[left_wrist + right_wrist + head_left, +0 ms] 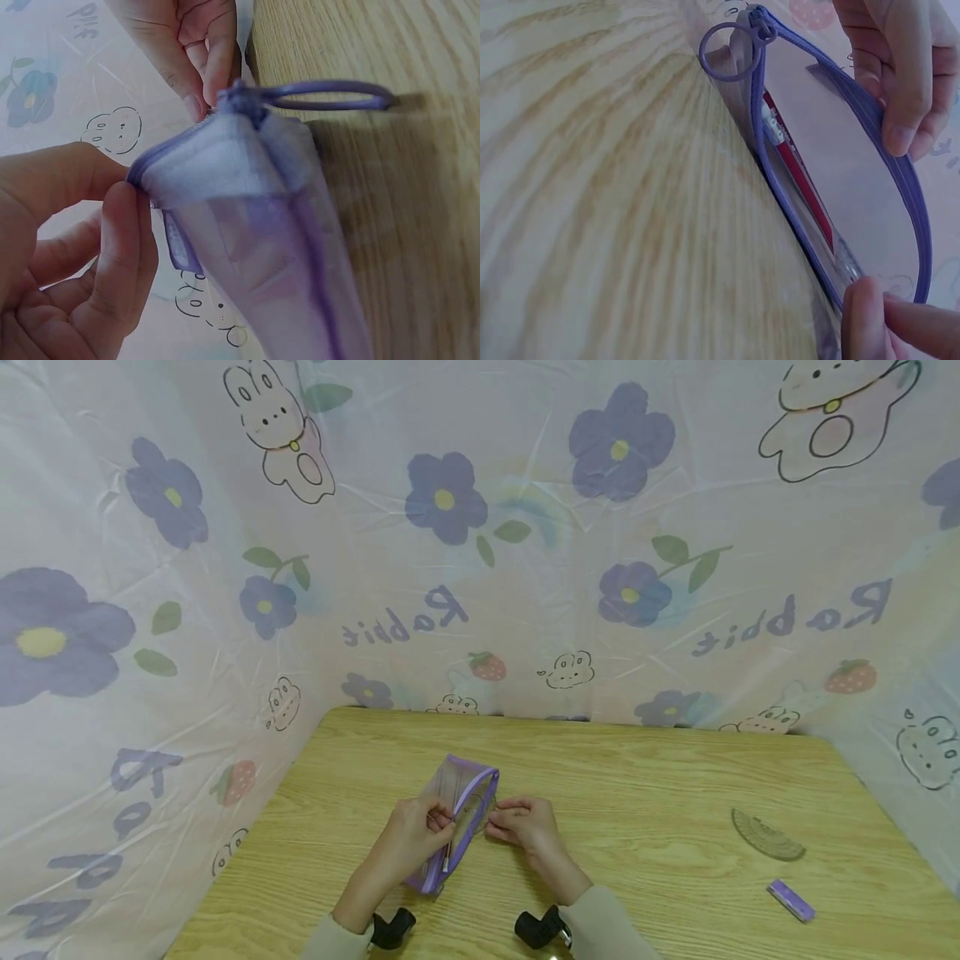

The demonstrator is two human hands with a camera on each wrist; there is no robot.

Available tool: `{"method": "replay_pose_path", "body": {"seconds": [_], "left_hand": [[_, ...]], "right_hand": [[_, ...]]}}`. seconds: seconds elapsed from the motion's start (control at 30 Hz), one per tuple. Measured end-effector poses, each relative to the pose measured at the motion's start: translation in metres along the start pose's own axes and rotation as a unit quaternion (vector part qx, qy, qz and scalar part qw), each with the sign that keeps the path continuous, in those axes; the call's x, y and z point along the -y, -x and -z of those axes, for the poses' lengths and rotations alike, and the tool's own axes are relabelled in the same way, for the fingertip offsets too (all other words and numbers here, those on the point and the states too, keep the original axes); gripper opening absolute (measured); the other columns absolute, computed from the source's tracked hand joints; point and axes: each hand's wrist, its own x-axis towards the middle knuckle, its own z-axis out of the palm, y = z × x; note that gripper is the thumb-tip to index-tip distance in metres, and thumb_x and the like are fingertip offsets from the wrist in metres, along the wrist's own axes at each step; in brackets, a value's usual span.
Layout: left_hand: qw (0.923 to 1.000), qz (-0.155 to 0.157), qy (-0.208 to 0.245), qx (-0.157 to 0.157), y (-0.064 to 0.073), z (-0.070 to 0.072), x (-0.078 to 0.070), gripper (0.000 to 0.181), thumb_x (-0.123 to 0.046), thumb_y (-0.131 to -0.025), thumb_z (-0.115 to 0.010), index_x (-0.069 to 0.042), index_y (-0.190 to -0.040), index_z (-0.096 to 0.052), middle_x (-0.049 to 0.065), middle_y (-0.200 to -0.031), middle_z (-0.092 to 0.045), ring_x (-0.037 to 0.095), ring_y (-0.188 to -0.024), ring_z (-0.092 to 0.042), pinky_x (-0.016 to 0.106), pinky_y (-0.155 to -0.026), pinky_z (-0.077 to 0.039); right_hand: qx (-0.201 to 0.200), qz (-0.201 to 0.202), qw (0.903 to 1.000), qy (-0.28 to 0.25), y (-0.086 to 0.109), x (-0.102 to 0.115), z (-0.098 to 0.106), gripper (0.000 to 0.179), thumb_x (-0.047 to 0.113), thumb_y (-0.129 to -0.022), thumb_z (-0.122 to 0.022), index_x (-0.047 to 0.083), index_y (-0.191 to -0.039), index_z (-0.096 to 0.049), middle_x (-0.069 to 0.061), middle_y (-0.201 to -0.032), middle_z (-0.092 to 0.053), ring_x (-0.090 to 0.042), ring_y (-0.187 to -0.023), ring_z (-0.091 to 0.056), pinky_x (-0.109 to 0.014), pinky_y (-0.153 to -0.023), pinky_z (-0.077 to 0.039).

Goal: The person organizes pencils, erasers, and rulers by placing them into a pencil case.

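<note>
A see-through purple pencil case (463,770) lies on the table with its zipper edge spread apart. My left hand (420,835) pinches one side of the zipper edge between thumb and fingers. At the opposite side, my right hand (528,827) pinches the case's rim; its fingertips (864,307) are partly cut off in the right wrist view. Inside the case lies a red pencil (802,176) with a white eraser end, beside a clear slim item (845,259) whose kind I cannot tell. A purple ring pull (330,96) hangs at one end of the zipper.
A clear half-round protractor (767,837) lies on the right side of the wooden table (637,777). Nearer the front sits a small purple and white block (791,900). Printed cloth (525,560) hangs behind the table and at its sides.
</note>
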Motion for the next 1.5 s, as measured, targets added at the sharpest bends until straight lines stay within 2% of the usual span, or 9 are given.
{"method": "replay_pose_path", "body": {"seconds": [0.23,0.73,1.0,1.23,1.5], "left_hand": [[1.0000,0.000,0.002,0.001,0.000,0.000,0.001,0.009,0.003,-0.085,-0.073,-0.003,-0.087,-0.067,-0.002,-0.077,-0.063,0.006,-0.067,-0.060,0.020,-0.059,-0.054],[1.0000,0.008,-0.002,0.000,0.000,0.000,0.002,0.008,0.003,-0.085,-0.072,-0.003,-0.087,-0.067,-0.002,-0.078,-0.064,0.004,-0.067,-0.060,0.020,-0.059,-0.055],[1.0000,0.006,0.004,0.001,0.000,0.001,0.001,0.008,0.003,-0.085,-0.073,-0.002,-0.089,-0.067,-0.001,-0.078,-0.064,0.006,-0.067,-0.061,0.020,-0.059,-0.054],[0.9999,0.009,0.004,0.001,0.000,0.001,0.000,0.008,0.002,-0.086,-0.073,-0.001,-0.089,-0.067,-0.001,-0.078,-0.064,0.006,-0.068,-0.061,0.020,-0.059,-0.054],[0.9999,0.012,0.004,0.001,0.000,0.001,0.001,0.008,0.004,-0.085,-0.072,-0.001,-0.088,-0.067,-0.001,-0.077,-0.064,0.005,-0.067,-0.061,0.019,-0.059,-0.055]], "right_hand": [[0.010,0.014,0.9998,0.009,-0.001,-0.001,-0.003,0.027,-0.018,-0.089,-0.060,-0.027,-0.113,-0.050,-0.036,-0.094,-0.067,-0.027,-0.076,-0.072,-0.039,-0.073,-0.061],[0.011,0.017,0.9995,0.025,-0.005,-0.004,-0.013,0.023,-0.020,-0.087,-0.061,-0.025,-0.106,-0.049,-0.027,-0.083,-0.069,-0.026,-0.072,-0.071,-0.040,-0.070,-0.061],[0.022,0.020,0.9984,0.048,-0.007,-0.009,-0.013,0.025,-0.021,-0.087,-0.061,-0.026,-0.109,-0.052,-0.032,-0.085,-0.067,-0.030,-0.073,-0.072,-0.041,-0.069,-0.061],[0.029,0.022,0.9978,0.054,-0.009,-0.011,-0.012,0.026,-0.020,-0.087,-0.062,-0.026,-0.111,-0.053,-0.030,-0.085,-0.068,-0.030,-0.073,-0.072,-0.041,-0.070,-0.061],[0.021,0.031,0.9975,0.060,-0.007,-0.006,-0.011,0.025,-0.017,-0.088,-0.062,-0.026,-0.110,-0.054,-0.033,-0.087,-0.067,-0.030,-0.075,-0.072,-0.040,-0.071,-0.061]]}}
